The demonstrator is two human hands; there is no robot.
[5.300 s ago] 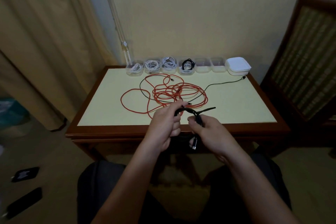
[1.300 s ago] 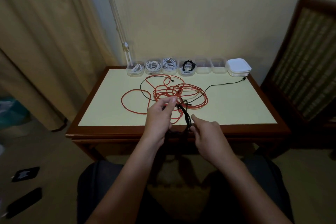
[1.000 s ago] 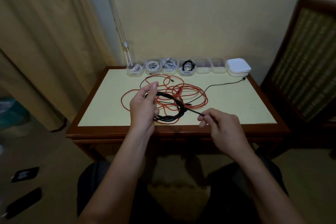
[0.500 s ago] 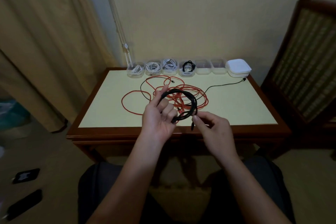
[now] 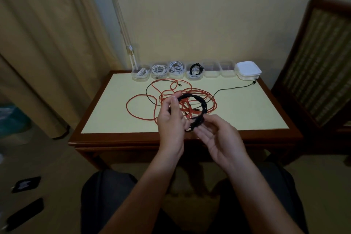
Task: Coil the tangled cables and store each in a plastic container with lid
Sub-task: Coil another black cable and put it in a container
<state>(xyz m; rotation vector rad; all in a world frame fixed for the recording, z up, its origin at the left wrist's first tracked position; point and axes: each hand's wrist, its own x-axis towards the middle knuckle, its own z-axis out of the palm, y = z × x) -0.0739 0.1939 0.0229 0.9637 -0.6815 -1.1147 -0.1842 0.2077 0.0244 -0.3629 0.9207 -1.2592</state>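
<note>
Though partly behind left hand (image 5: 171, 119), black coil (image 5: 203, 103) in right hand (image 5: 218, 135).

The black cable (image 5: 204, 106) held in the fingers (image 5: 171, 103) has a smooth, matt jacket. Just beyond the fingers, the orange cable (image 5: 213, 103) looks like smooth plastic with a faint sheen. It lies on a table (image 5: 247, 112) with a pale, matt, even top; the rim nearest the fingers is dark, glossy varnished wood. Far beyond them stand containers (image 5: 211, 72) of clear, slightly cloudy plastic and, to their right, lids (image 5: 247, 69) of smooth, opaque white plastic. Well left of the fingers hangs a curtain (image 5: 47, 43) of soft, matt cloth. Well right is a chair (image 5: 322, 62) of dark polished wood with a coarse woven back.
</note>
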